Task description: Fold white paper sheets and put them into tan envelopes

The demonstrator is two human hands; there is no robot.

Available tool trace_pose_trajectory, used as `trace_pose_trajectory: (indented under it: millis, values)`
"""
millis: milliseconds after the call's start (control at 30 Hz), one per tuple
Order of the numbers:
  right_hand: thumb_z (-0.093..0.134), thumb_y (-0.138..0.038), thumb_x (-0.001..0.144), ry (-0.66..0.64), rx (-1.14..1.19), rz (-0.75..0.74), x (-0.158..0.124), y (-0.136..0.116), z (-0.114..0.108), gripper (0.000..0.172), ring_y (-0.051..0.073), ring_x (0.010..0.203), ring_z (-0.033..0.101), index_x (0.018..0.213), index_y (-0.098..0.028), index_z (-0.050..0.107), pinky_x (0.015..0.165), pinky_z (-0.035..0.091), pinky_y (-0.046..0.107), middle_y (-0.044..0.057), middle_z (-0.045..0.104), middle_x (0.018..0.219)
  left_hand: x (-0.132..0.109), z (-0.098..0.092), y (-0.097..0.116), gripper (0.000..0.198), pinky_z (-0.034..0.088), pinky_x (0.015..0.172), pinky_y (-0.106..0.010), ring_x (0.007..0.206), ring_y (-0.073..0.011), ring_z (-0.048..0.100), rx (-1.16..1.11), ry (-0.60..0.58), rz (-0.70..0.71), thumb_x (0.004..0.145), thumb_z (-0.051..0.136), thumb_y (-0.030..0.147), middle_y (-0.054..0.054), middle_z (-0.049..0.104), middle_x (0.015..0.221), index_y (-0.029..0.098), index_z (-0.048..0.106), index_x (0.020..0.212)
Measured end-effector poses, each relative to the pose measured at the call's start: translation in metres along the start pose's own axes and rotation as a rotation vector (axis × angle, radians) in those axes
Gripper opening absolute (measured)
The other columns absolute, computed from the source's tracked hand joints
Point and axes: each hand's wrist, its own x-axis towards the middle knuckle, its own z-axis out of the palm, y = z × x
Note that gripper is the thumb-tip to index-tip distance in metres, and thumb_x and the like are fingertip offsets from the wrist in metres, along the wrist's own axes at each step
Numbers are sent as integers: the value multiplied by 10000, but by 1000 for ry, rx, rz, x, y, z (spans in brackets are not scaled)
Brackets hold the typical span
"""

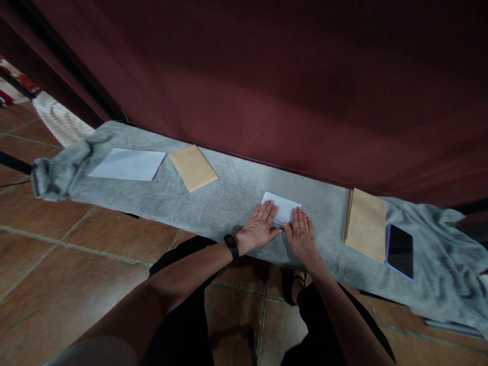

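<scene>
A small white sheet of paper, seemingly folded, lies on the grey cloth in front of me. My left hand rests flat over its left side, fingers stretched out and thumb pointing right. On its right edge lies my right hand, also flat with the fingers extended. Both thumbs nearly meet at the paper's near edge. The hands cover the lower corners of the sheet. Neither hand grips anything.
Grey cloth covers a long narrow bench. Leftward lie a larger white sheet and a brown envelope. A stack of brown envelopes and a phone lie on the right. A dark red curtain hangs behind.
</scene>
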Motion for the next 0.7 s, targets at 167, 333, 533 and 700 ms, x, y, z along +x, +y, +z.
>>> trace_pose_trajectory:
  millis: [167,333,533,700]
  values:
    - [317,-430,1059,32,-16,11,-2,3,-2,668,327,1487,345,1596,-39,242,1202,287,536,229,328,1622,-3,1,-9,798,172,1271,-436,1558,-279,188,-2,18,-52,1015,330,616,-209,255,1654,41,294,1567]
    - [286,-427,1067,47,-4,65,-4,4,-3,626,323,1485,359,1576,-64,321,1202,292,528,210,377,1604,0,-4,-21,681,200,1269,-463,1544,-275,242,-6,27,-136,1040,286,487,-186,328,1630,42,338,1554]
    - [185,-359,1078,31,109,165,16,-3,-13,594,285,1512,322,1548,-52,377,1218,286,517,190,400,1595,26,-19,-9,584,137,1288,-477,1542,-266,249,-5,134,-133,1045,261,336,-178,377,1610,21,396,1518]
    - [109,-327,1081,-61,249,61,41,-27,-13,609,238,1517,319,1531,-51,412,1236,287,461,154,406,1599,44,-4,8,544,222,1273,-392,1524,-205,300,-63,-27,134,1027,265,226,-123,372,1624,70,397,1531]
